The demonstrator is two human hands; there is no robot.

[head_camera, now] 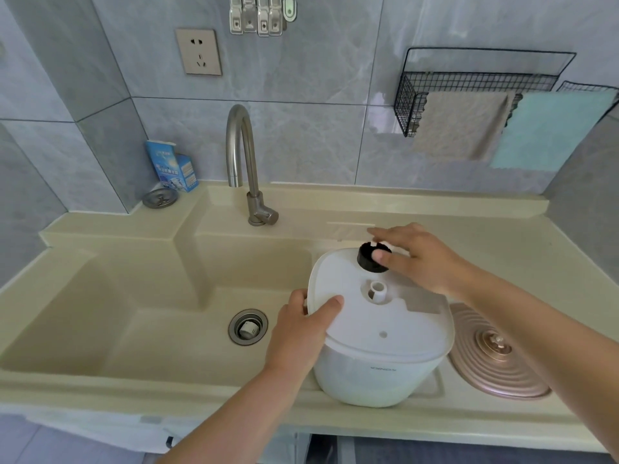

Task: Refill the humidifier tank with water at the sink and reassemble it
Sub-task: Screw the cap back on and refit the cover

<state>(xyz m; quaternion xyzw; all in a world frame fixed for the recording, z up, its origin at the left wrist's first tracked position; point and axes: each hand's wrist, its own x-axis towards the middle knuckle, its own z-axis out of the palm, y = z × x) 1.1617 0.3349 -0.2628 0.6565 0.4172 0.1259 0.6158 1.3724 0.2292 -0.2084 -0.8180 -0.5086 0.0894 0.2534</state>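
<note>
The white humidifier tank stands upside down on the counter, right of the sink basin, its flat underside facing up. A black round cap sits at the far edge of that underside. My right hand rests over the cap, thumb and fingers around it. My left hand grips the tank's left rim, thumb on top. A short white nozzle sticks up in the middle of the underside.
A steel faucet arches over the basin, no water running; the drain lies below. A pink ribbed round lid lies right of the tank. Blue boxes and a strainer sit back left. Cloths hang from a wire rack.
</note>
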